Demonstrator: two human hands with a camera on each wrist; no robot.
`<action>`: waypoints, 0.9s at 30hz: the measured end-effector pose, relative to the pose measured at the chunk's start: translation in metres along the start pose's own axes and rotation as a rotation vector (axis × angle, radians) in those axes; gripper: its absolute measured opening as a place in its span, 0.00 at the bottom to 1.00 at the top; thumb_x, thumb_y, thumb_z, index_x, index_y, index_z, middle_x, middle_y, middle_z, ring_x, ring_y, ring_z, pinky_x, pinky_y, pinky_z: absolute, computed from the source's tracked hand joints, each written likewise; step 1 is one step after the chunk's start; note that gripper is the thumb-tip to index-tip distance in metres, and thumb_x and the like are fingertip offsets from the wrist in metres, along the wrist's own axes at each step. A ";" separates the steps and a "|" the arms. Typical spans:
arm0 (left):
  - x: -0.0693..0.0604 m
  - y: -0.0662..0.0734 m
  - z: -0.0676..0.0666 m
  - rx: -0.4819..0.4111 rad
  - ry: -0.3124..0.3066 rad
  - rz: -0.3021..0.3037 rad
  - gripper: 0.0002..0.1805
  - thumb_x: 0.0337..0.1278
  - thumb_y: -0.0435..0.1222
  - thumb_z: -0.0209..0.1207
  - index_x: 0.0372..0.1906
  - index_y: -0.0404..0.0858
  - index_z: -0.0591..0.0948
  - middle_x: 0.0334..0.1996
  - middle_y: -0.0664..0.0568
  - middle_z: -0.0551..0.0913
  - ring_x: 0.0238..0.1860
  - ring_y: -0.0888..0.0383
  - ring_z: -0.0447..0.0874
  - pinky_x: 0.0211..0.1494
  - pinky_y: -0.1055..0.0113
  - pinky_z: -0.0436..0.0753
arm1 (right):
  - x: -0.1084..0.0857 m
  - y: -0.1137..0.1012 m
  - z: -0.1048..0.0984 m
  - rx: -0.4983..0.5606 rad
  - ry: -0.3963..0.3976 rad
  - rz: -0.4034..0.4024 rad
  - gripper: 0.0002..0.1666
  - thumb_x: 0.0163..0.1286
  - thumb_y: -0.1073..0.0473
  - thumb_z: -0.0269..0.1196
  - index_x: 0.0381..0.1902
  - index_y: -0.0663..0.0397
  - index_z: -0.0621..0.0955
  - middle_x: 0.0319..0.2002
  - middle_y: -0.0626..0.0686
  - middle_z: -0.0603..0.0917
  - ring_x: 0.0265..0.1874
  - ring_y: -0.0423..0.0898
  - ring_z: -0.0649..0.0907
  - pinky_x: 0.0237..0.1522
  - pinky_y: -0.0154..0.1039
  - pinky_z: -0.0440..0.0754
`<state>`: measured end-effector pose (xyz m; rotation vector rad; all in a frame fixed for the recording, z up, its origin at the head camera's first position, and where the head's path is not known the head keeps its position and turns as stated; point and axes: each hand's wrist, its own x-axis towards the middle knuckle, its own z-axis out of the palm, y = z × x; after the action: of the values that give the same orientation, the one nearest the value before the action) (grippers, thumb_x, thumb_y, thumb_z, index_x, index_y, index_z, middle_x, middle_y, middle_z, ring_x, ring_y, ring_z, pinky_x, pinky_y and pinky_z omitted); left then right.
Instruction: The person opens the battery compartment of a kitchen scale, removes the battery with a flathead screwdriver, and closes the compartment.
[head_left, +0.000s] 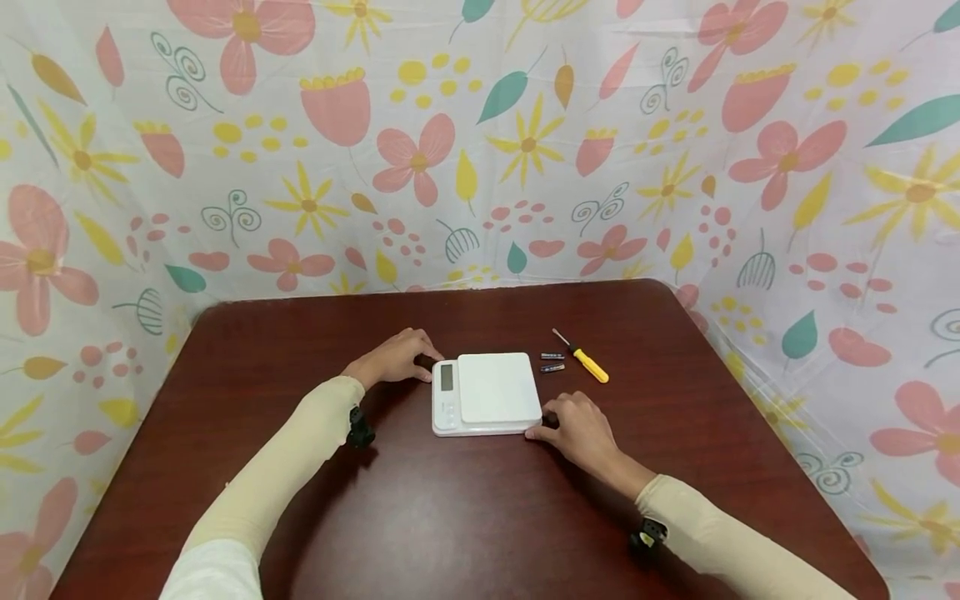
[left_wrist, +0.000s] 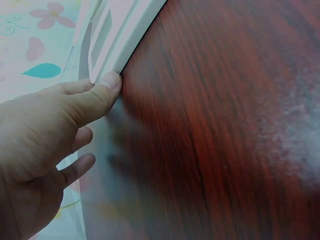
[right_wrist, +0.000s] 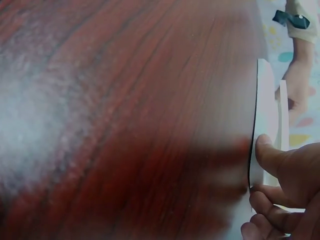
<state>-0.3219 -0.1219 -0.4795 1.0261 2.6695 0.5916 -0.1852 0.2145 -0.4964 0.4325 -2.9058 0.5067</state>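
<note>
A white digital kitchen scale (head_left: 498, 389) lies flat on the dark table, its small grey display (head_left: 447, 377) on the left side. At the scale's left edge my left hand (head_left: 396, 357) holds on. The left wrist view shows the thumb (left_wrist: 111, 80) against the scale's side and the index finger behind its corner. My right hand (head_left: 583, 429) grips the near right corner. In the right wrist view its thumb (right_wrist: 267, 152) presses the front side, with the index finger at the corner. The scale's underside is hidden.
Right of the scale lie two small batteries, one (head_left: 552, 356) behind the other (head_left: 552, 367). Beside them is a screwdriver (head_left: 590, 365) with a yellow handle. A flower-patterned curtain (head_left: 420, 167) surrounds the reddish-brown table (head_left: 450, 517) at the back and sides.
</note>
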 end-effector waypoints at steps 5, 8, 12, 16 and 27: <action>-0.010 0.006 -0.002 0.019 0.023 -0.013 0.20 0.56 0.41 0.74 0.53 0.41 0.89 0.51 0.48 0.82 0.54 0.49 0.74 0.58 0.53 0.77 | 0.007 0.007 0.000 0.028 -0.011 -0.023 0.19 0.51 0.46 0.82 0.33 0.51 0.90 0.28 0.47 0.82 0.30 0.45 0.77 0.30 0.42 0.79; -0.016 0.007 0.000 0.043 0.033 -0.017 0.19 0.56 0.41 0.74 0.52 0.42 0.90 0.51 0.48 0.81 0.53 0.49 0.74 0.58 0.53 0.77 | 0.013 0.012 0.000 0.032 -0.007 -0.044 0.16 0.51 0.48 0.82 0.30 0.50 0.89 0.26 0.46 0.81 0.29 0.44 0.75 0.30 0.41 0.77; -0.025 0.005 0.005 0.069 0.055 0.004 0.17 0.55 0.42 0.74 0.50 0.42 0.90 0.49 0.49 0.81 0.52 0.50 0.75 0.57 0.54 0.78 | 0.020 0.017 0.000 0.038 -0.001 -0.076 0.14 0.51 0.49 0.82 0.28 0.49 0.89 0.26 0.45 0.81 0.28 0.44 0.76 0.30 0.41 0.76; -0.034 0.005 0.011 0.085 0.087 0.056 0.15 0.54 0.42 0.75 0.46 0.41 0.91 0.48 0.49 0.82 0.50 0.51 0.76 0.56 0.56 0.79 | 0.026 0.021 0.000 0.045 -0.010 -0.093 0.13 0.52 0.50 0.81 0.29 0.49 0.90 0.27 0.47 0.83 0.29 0.46 0.78 0.32 0.43 0.78; -0.067 0.020 0.032 0.108 0.217 0.118 0.15 0.49 0.48 0.77 0.37 0.42 0.92 0.43 0.54 0.85 0.45 0.55 0.78 0.50 0.61 0.80 | 0.047 0.022 -0.001 0.014 -0.029 -0.048 0.10 0.61 0.48 0.76 0.33 0.47 0.91 0.31 0.48 0.87 0.31 0.46 0.85 0.28 0.46 0.83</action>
<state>-0.2506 -0.1450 -0.4950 1.2199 2.8711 0.6200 -0.2360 0.2226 -0.4927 0.5150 -2.9135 0.5189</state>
